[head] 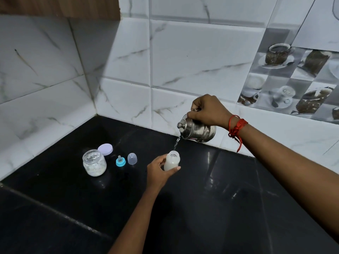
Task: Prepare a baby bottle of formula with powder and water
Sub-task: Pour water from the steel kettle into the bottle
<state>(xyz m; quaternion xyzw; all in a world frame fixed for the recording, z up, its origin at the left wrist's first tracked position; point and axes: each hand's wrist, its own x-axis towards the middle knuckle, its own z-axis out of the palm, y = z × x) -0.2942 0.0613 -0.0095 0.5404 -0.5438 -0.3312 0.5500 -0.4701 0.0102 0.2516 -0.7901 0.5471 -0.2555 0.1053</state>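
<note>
The right hand [207, 110] grips a tilted steel jug [197, 130], pouring water [176, 143]. The left hand [158, 171] clasps the open baby bottle [171, 163], which apparently holds milky liquid

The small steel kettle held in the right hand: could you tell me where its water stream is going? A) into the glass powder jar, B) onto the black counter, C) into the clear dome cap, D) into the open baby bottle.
D: the stream from the small steel kettle in the right hand falls into the open baby bottle, which the left hand holds.
</note>
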